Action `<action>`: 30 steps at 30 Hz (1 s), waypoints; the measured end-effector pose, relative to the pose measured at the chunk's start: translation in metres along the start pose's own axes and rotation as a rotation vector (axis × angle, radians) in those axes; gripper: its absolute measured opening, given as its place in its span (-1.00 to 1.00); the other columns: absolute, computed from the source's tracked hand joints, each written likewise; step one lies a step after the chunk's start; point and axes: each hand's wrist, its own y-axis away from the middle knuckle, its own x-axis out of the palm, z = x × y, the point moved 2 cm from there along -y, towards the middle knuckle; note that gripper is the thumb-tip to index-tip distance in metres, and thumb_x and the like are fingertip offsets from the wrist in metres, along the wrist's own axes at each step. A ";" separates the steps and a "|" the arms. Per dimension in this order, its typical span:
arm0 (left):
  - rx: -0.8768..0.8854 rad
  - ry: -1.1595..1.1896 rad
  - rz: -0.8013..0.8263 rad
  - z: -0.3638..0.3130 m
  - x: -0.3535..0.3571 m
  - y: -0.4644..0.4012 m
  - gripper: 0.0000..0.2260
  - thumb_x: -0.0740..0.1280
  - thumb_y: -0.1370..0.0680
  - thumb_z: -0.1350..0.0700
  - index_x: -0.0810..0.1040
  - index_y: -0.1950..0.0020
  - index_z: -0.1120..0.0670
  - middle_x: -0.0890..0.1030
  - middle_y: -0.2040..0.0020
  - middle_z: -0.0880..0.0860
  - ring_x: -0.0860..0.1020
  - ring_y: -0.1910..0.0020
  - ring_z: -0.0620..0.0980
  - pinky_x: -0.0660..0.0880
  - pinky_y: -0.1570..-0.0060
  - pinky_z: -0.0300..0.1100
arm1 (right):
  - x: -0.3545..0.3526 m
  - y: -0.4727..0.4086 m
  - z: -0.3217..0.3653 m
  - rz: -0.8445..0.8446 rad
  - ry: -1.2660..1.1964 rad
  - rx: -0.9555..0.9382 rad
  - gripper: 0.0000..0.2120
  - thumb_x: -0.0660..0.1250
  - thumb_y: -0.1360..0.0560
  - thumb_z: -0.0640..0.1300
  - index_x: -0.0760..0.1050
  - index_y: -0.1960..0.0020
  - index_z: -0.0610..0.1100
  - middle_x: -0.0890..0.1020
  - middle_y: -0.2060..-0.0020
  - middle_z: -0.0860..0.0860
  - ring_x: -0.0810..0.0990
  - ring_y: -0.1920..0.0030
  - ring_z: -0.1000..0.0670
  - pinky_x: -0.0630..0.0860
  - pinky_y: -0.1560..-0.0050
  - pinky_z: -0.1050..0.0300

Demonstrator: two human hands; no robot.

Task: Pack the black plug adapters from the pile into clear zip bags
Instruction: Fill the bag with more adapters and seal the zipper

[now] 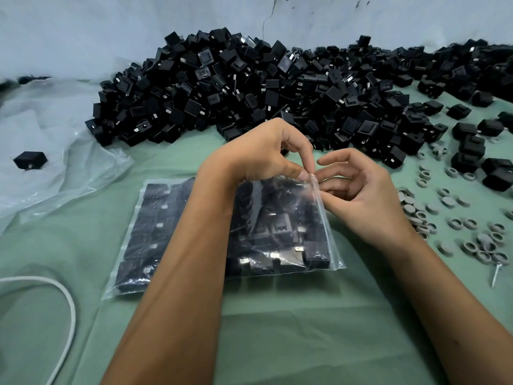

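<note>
My left hand [266,154] pinched the top corner of the filled zip bag [277,232] lying on the table [277,329]; my right hand [361,190] pinched the same strip beside it; the adapter pile [249,93] lay just beyond.

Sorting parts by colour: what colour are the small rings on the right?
Grey rings, seen in the head view.

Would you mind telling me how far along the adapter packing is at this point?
Done: one clear zip bag lies on the green cloth, already filled with black adapters. In hand: the left hand and right hand both pinch the bag's zip edge at its far corner, apparently sealing it. Left: a large pile of adapters remains loose behind, so most of the job seems still ahead.
</note>
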 end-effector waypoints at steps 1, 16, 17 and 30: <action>-0.005 0.000 -0.002 0.000 0.000 0.000 -0.89 0.59 -0.45 0.15 0.75 0.12 -0.05 0.69 -0.13 0.00 0.56 -0.18 -0.27 0.37 -0.03 -0.57 | 0.000 0.000 -0.001 -0.007 0.001 0.013 -0.61 0.60 -0.42 -0.31 0.53 -0.16 -0.13 0.73 0.07 -0.12 0.76 0.08 -0.16 0.68 -0.06 -0.24; -0.041 0.002 0.041 0.005 0.010 -0.007 -0.89 0.59 -0.45 0.16 0.75 0.12 -0.04 0.69 -0.14 -0.08 0.54 -0.27 -0.22 0.42 -0.23 -0.31 | -0.024 -0.018 -0.016 -0.382 0.542 0.028 -0.86 0.41 -0.54 -0.25 0.56 0.00 -0.04 0.69 0.13 0.08 0.68 0.08 0.10 0.66 0.02 0.04; -0.048 -0.001 0.044 0.006 0.010 -0.008 -0.89 0.59 -0.45 0.16 0.75 0.11 -0.03 0.69 -0.14 -0.08 0.53 -0.28 -0.20 0.42 -0.26 -0.24 | -0.027 -0.024 -0.017 -0.371 0.707 0.015 -0.86 0.41 -0.53 -0.22 0.58 -0.04 -0.04 0.68 0.06 0.07 0.64 -0.01 0.06 0.62 -0.07 0.02; -0.087 -0.008 0.098 0.008 0.007 -0.001 -0.85 0.59 -0.44 0.20 0.74 0.18 -0.06 0.69 0.08 -0.15 0.65 -0.01 -0.12 0.55 -0.26 0.07 | 0.022 -0.122 -0.036 0.418 1.367 -0.183 -0.24 0.41 -0.57 0.05 0.10 -0.65 0.13 -0.21 -0.67 -0.06 -0.22 -0.66 -0.16 0.07 -0.58 -0.23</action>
